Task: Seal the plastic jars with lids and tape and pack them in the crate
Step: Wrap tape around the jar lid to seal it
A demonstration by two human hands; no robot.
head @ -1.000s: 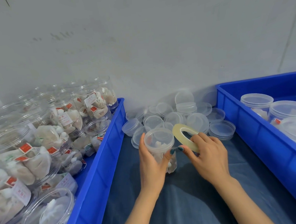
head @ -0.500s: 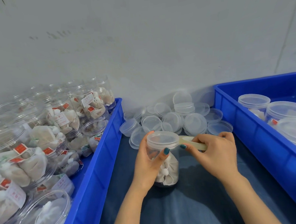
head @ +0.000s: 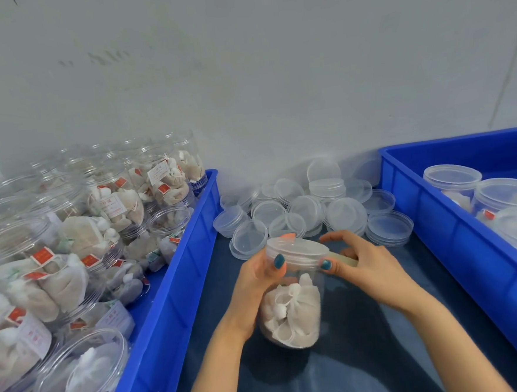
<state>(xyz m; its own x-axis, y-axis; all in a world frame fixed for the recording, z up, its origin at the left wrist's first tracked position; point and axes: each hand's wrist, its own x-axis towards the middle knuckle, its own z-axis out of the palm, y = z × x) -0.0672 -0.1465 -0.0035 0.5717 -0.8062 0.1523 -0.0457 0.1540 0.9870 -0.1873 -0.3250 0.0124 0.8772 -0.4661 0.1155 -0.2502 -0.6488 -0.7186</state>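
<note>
**Taping the lid seam, centre of frame.**
The left hand (head: pixel 257 283) wraps the jar (head: pixel 291 310) at its neck with the thumb pressed on the lid (head: pixel 297 249), likely to steady it and turn it as the tape goes round. The right hand (head: pixel 369 267) clamps the tape roll (head: pixel 345 258), mostly hidden, against the lid's right edge, thumb tip on the seam. The jar sits low centre over the cloth (head: pixel 384 355), spare lids (head: pixel 307 210) behind. The right crate (head: pixel 431 229) holds lidded jars, so it is probably where this one goes.
</note>
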